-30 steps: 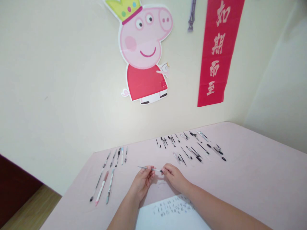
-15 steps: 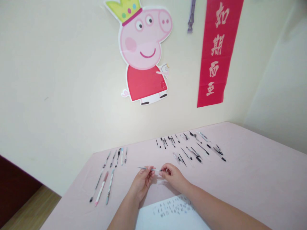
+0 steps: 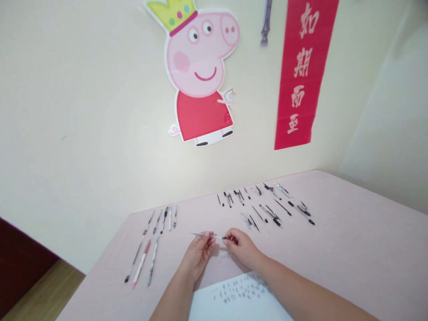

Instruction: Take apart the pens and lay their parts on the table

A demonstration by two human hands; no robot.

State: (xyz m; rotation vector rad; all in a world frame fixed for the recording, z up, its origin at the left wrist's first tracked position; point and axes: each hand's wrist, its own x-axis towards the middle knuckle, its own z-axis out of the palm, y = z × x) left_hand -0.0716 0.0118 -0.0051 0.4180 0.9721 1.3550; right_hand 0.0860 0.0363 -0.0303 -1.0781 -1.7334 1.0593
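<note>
My left hand (image 3: pixel 199 254) pinches a slim pen refill (image 3: pixel 219 237) between thumb and fingers. Its thin grey end points out to the left, and a pale stretch shows between the hands. At the refill's dark right end, the fingertips of my right hand (image 3: pixel 243 248) are closed. Whether a separate small piece is in those fingers is too small to tell. Both hands are just above the pink tabletop (image 3: pixel 351 249). Below them lies a white sheet (image 3: pixel 214 310) with handwritten characters, partly covered by my forearms.
Several pens lie on the left, among them a pink and white pen (image 3: pixel 141 264) and a pale blue pen (image 3: pixel 153 261). Beyond my right hand, dismantled pen parts (image 3: pixel 259 214) and caps lie in two rough rows. The wall (image 3: pixel 100 133) rises behind the table.
Hardly anything differs. My right fingertips have shifted very slightly at the refill's dark end; my left hand stays put.
</note>
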